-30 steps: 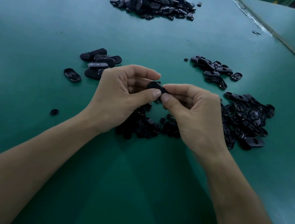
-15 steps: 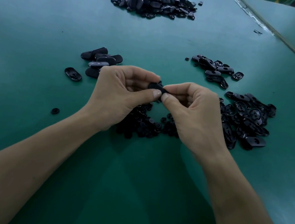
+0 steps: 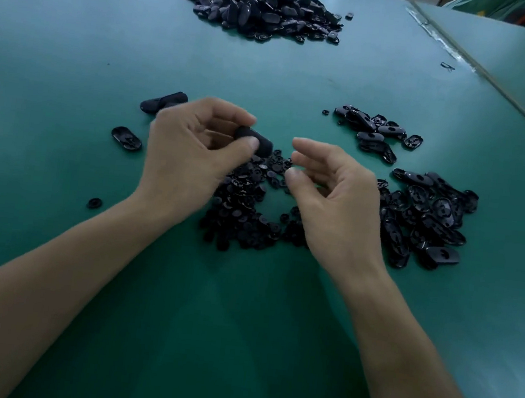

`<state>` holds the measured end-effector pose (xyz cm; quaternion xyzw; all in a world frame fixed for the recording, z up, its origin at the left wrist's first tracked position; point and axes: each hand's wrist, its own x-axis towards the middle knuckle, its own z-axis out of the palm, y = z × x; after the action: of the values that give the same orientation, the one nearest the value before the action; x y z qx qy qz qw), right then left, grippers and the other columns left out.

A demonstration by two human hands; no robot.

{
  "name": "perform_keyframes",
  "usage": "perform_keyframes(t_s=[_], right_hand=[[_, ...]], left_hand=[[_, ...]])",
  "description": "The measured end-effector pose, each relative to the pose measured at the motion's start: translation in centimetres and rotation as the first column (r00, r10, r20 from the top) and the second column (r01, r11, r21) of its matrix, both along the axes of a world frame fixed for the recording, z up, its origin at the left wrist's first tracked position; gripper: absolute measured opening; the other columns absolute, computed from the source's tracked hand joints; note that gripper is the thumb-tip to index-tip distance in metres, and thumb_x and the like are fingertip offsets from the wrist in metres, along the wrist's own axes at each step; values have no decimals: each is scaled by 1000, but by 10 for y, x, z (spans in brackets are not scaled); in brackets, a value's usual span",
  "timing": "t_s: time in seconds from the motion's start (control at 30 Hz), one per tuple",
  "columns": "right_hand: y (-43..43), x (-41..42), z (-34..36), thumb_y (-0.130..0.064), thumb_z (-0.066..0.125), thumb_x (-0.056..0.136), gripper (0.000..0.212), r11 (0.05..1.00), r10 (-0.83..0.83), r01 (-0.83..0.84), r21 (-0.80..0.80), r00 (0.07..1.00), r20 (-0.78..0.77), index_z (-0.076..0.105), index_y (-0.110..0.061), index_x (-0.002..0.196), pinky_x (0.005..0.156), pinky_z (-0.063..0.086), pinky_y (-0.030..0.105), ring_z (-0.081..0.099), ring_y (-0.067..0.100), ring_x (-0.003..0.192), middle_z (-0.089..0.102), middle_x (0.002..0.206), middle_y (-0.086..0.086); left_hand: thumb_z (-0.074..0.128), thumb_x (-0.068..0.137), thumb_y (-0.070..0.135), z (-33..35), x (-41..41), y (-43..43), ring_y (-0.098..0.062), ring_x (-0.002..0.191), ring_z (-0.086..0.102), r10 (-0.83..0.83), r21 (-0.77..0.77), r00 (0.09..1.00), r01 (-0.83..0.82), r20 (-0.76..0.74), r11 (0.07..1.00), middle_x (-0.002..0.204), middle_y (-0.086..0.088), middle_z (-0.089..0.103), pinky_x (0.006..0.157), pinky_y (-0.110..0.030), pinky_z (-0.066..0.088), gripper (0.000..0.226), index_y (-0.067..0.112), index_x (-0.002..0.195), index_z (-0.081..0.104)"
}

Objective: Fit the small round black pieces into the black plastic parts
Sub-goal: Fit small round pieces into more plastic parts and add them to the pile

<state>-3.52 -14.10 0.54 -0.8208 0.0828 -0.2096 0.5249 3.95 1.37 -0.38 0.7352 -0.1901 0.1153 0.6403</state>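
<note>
Head view, single frame. My left hand (image 3: 194,155), centre-left of the frame, is raised over the green tabletop (image 3: 240,327); its fingers and thumb are curled round one black plastic part (image 3: 256,141), whose rounded end sticks out toward the right. The hand is motion-blurred. My right hand (image 3: 336,200), just right of centre, is apart from the part; its fingers are loosely curled, thumb and forefinger spread, nothing visible between them. Below and between both hands lies the pile of small round black pieces (image 3: 246,216). One stray round piece (image 3: 94,203) sits at lower left, well apart from the pile. Right of the right hand: a loose pile of open parts (image 3: 429,214). Above that, a smaller cluster (image 3: 373,133). Top centre: a large heap (image 3: 263,9). At left, a single part (image 3: 126,138) lies alone, with a few more parts (image 3: 164,102) partly hidden behind the left hand.
</note>
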Motion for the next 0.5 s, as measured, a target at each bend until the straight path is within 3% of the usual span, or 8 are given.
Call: perform_keyframes(t_s=[0.13, 0.23, 0.33, 0.37, 0.43, 0.5], right_hand=[[-10, 11, 8, -11, 61, 94, 27, 977, -111, 101, -186, 993, -46, 70, -21, 118, 87, 49, 15, 62, -6, 91, 68, 104, -12], [-28, 28, 11, -9, 55, 96, 32, 915, -170, 90, -394, 970, -173, 65, -18, 125, 102, 46, 28, 60, 13, 110, 66, 121, 2], [-58, 49, 13, -8, 51, 94, 44, 783, -289, 60, -619, 917, -276, 57, -22, 136, 109, 39, 39, 48, 30, 126, 56, 136, 11], [-69, 55, 14, -9, 50, 94, 47, 738, -335, 44, -673, 890, -310, 55, -25, 138, 108, 38, 41, 46, 32, 128, 54, 139, 11], [-87, 63, 16, -12, 49, 95, 49, 697, -402, 3, -717, 830, -386, 52, -29, 140, 107, 38, 43, 43, 35, 130, 51, 141, 12], [-100, 67, 16, -14, 49, 96, 47, 697, -426, -27, -717, 788, -444, 52, -29, 140, 106, 40, 43, 44, 36, 130, 54, 140, 13]], left_hand=[[74, 84, 16, -1, 19, 18, -5, 74, 74, 167, 178, 984, -175, 61, 968, 88, 9, 74, 69, -21, 57, 23, 38, 90, 69], [73, 86, 16, -4, 31, 29, -4, 72, 73, 251, 211, 965, -260, 73, 942, 92, -1, 74, 72, -28, 61, 20, 33, 95, 70], [73, 86, 17, -8, 36, 35, 18, 65, 61, 324, 316, 936, -351, 136, 881, 89, 2, 71, 67, 1, 45, 20, 31, 99, 72], [73, 85, 17, -9, 36, 35, 20, 64, 59, 333, 344, 932, -362, 142, 866, 88, 3, 70, 67, 3, 41, 19, 28, 101, 73], [74, 85, 18, -9, 36, 36, 12, 66, 62, 345, 381, 928, -373, 142, 846, 89, 3, 70, 70, 0, 42, 19, 26, 102, 75], [74, 85, 22, -9, 36, 36, -6, 79, 67, 376, 412, 914, -404, 150, 817, 95, 0, 72, 81, -20, 52, 18, 27, 102, 75]])
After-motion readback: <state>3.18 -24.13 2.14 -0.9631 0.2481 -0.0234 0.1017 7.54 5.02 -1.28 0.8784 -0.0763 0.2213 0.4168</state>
